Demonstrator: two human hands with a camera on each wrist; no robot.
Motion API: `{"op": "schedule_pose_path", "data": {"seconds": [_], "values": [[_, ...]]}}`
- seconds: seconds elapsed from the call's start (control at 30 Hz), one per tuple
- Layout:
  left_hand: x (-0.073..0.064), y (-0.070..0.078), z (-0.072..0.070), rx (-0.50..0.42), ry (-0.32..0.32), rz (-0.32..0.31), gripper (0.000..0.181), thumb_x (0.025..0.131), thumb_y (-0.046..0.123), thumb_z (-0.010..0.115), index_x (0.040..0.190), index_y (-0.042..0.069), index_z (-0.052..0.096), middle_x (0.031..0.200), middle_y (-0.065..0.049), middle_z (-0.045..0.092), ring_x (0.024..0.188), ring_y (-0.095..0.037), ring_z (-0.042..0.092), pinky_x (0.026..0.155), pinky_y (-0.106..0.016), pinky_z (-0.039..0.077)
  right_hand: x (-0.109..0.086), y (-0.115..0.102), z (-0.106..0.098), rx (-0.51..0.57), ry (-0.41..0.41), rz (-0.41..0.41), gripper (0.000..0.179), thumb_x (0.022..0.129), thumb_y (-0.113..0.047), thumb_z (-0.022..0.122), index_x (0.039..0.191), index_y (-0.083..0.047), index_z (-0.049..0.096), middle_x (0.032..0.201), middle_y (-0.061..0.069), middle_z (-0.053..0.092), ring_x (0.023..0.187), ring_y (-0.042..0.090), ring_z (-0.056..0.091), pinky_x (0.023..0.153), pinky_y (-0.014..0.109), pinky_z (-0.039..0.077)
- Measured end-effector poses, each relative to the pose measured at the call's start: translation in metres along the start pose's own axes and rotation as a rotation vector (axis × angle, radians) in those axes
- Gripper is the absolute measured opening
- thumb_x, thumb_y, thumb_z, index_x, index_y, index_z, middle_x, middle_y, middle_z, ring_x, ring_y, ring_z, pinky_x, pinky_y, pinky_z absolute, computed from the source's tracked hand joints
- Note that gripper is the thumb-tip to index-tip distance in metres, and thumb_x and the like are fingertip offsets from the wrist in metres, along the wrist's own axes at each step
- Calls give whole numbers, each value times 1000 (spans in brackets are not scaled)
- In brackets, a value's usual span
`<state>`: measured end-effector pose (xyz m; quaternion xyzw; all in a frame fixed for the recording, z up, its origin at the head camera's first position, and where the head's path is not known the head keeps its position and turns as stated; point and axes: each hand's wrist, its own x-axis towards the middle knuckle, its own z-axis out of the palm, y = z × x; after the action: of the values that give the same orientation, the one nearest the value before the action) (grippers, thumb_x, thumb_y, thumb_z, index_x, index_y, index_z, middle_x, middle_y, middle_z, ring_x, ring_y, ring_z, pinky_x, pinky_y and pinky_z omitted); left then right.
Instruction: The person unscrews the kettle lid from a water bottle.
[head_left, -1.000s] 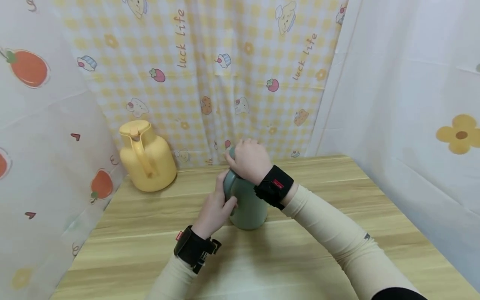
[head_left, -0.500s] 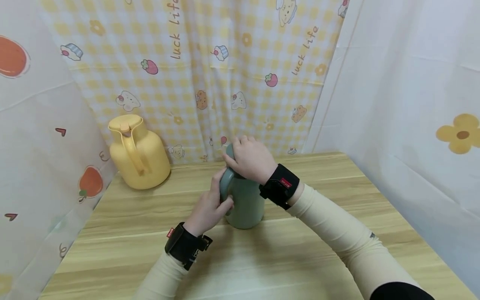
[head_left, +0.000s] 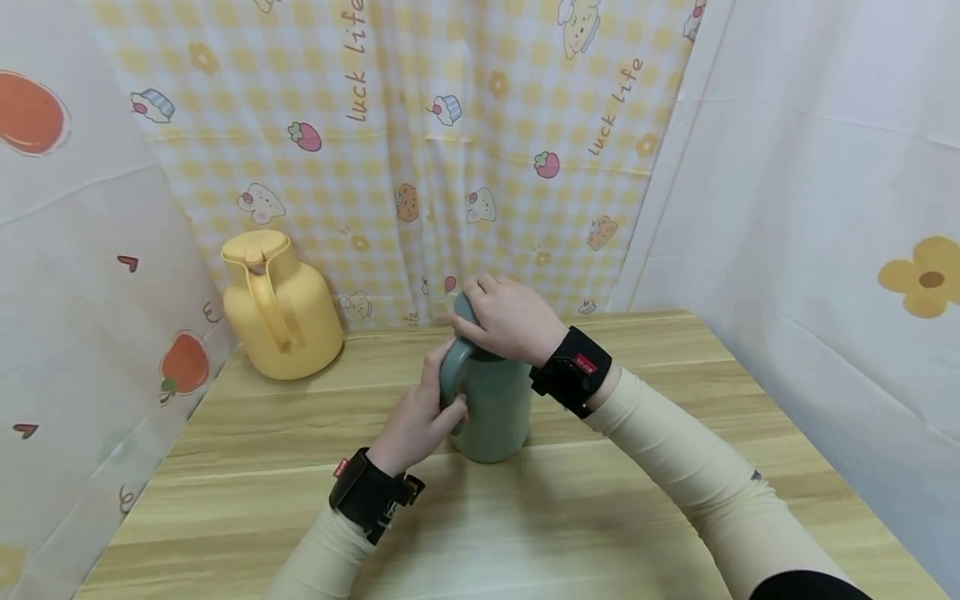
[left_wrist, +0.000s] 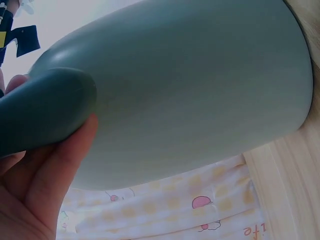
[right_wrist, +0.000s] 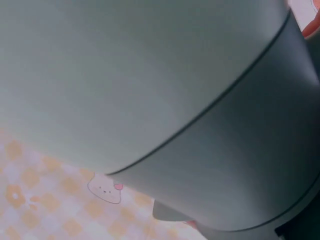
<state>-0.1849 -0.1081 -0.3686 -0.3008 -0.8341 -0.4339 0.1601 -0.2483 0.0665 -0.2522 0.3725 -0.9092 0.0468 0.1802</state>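
A sage-green thermos jug (head_left: 491, 412) stands upright on the wooden table, its handle turned to the left. My left hand (head_left: 416, 417) grips that handle (left_wrist: 47, 110), fingers wrapped round it and thumb lying along its near side. Over the top lies my right hand (head_left: 513, 321), its fingers bent across the far edge of the jug's lid (head_left: 465, 307) and the thumb on the near side. Most of the lid is hidden under this hand. In the right wrist view the jug's body (right_wrist: 150, 90) fills most of the frame, with a dark seam below its upper section.
A yellow thermos jug (head_left: 288, 325) stands at the back left of the table (head_left: 262, 500), near the curtain. Printed curtains (head_left: 510, 183) hang close behind and on both sides. Black bands (head_left: 572, 371) sit on both wrists.
My right wrist has swung a little to the right while the fingers stay on the lid. My left hand keeps its hold on the handle. The head view has shifted slightly.
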Motion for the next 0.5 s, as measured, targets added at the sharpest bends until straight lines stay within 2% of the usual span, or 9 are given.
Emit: {"op": "schedule_pose_path", "data": {"seconds": [0.3,0.5], "values": [[-4,-4,1,-31,-7,-5,77,90,-1,55,152,23,14,75,4,61,62,-5,60,54,-27,50,0,7,4,45,9,-105,49,99,-39,52,127,2,59,111,13,62,86,21,55,72,33,47],[-1,-6,1,-41,-20,11,78,91,0,55,152,22,12,75,3,60,63,-6,59,55,-27,50,2,15,3,65,6,-170,47,99,-38,53,125,0,59,101,9,59,79,19,51,70,32,44]]}}
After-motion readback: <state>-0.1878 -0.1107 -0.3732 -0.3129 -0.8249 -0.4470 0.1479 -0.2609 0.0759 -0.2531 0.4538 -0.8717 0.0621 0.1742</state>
